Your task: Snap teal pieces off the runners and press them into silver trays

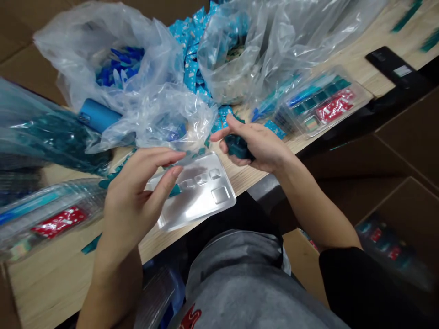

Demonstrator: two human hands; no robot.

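A clear plastic blister tray (192, 208) with shaped hollows lies at the table's front edge. Above its left part is my left hand (135, 192), thumb and forefinger apart with nothing seen between them. Just below those fingertips, a small teal piece (174, 190) sits in the tray. My right hand (259, 144) is to the right of the tray, fingers curled round a bunch of dark teal pieces (237, 147); their exact kind is unclear. The forefinger and thumb of that hand point left.
Open plastic bags stand behind, one with blue pieces (120, 66). Blue printed packets (195, 50) lie between bags. Filled trays with red packets sit right (334, 109) and left (60, 221). A blue cylinder (98, 114) and a black phone-like object (394, 66) lie on the table.
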